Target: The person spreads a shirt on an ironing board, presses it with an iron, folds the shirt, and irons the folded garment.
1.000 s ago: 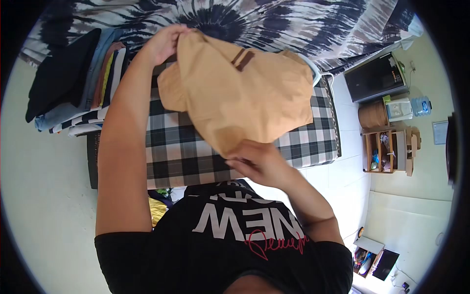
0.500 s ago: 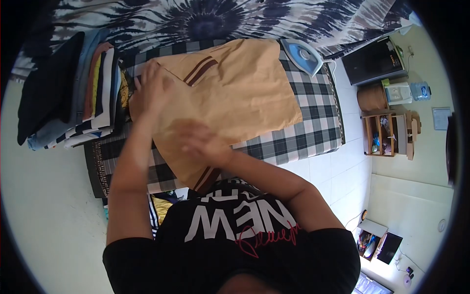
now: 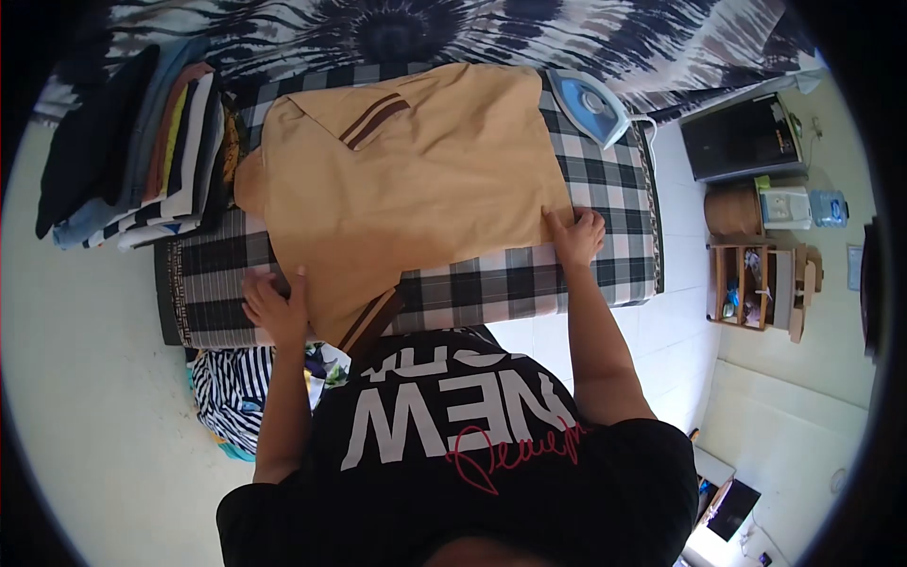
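Note:
A tan shirt (image 3: 406,180) with brown-striped sleeve edges lies spread on the checked cloth of the board (image 3: 472,291). One sleeve hangs toward my body over the near edge. My left hand (image 3: 278,304), fingers apart, rests at the shirt's near left edge beside that sleeve. At the lower right corner of the shirt, my right hand (image 3: 575,234) has its thumb on the fabric and its fingers spread on the checked cloth. A blue and white iron (image 3: 590,106) lies just beyond the shirt's right edge.
Folded clothes (image 3: 123,151) are stacked at the far left. Below the board's left part sits a striped pile of clothes (image 3: 231,392). A tie-dyed cloth (image 3: 406,33) hangs behind. To the right stand a small fridge (image 3: 737,137) and a wooden shelf (image 3: 742,283).
The shirt, lifted a second ago, now lies flatter on the board. My left hand has moved down to its near edge, and my right hand has moved right to its corner.

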A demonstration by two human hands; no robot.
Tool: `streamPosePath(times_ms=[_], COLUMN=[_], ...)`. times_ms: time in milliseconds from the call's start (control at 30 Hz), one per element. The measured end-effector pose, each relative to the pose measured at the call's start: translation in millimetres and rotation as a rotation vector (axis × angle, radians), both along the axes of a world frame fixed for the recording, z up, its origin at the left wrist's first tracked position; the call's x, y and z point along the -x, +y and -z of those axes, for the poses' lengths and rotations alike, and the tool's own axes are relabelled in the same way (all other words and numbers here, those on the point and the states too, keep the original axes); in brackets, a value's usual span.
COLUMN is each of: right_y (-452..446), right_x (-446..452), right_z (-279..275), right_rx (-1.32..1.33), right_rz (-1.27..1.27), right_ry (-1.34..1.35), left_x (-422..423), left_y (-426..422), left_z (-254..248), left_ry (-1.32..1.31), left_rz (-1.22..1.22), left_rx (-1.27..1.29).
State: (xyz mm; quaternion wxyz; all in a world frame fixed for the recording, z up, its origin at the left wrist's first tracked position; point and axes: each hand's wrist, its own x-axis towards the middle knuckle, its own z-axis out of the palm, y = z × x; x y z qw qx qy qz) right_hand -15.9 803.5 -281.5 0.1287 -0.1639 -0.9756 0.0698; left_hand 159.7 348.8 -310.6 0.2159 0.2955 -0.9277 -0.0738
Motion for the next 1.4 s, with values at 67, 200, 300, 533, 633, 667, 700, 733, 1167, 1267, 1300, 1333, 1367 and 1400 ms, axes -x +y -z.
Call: streamPosePath(times_ms=[67,200,300,533,633,667,700,733,1167,1267,1300,1333,1367,1400], right_y=[8,22,22,55,73,74,71,67,-97,-78,-72,-65,-58,-53], right_x=[3,8,-17,-60,-62,-59,-51,-43,72,126,140,153,166,177], right_z=[-8,-30,-68,-73,-56,-48,-41,-33,3,18,17,18,24,31], right_rx=[0.155,0.601,0.962,1.233,0.888,0.773,0.563,0.349,0.032,-0.054,-0.086,-0.116,-0.112,-0.107], right_rz=[-0.046,-0.148,-0.117,-0.083,-0.186,-0.219,-0.312,-0.394,-1.051,-0.866,-0.818,-0.771,-0.757,-0.742], right_ry=[-0.085,-0.323,-0.327,-0.385,-0.358,-0.344,-0.172,-0.004,-0.099,-0.061,-0.066,-0.072,-0.042,-0.009], left_x=[-2,4,-8,-40,-48,-46,-42,-36,165,221,239,254,267,281], left_y=[11,28,30,46,40,37,35,34,87,51,37,27,22,17], left_z=[-13,-45,-59,-76,-80,-81,-68,-52,-30,-6,1,6,-1,-14], left_ry=[-0.025,-0.080,0.078,0.171,-0.192,-0.307,-0.133,0.035,-0.308,-0.203,-0.176,-0.151,-0.170,-0.191], left_rz=[-0.019,-0.042,-0.032,-0.071,-0.132,-0.152,-0.047,0.058,0.732,0.701,0.661,0.619,0.590,0.560], left_rx=[-0.156,-0.642,-0.870,-1.118,-0.749,-0.622,-0.305,0.012,-0.099,-0.156,-0.190,-0.223,-0.103,0.019])
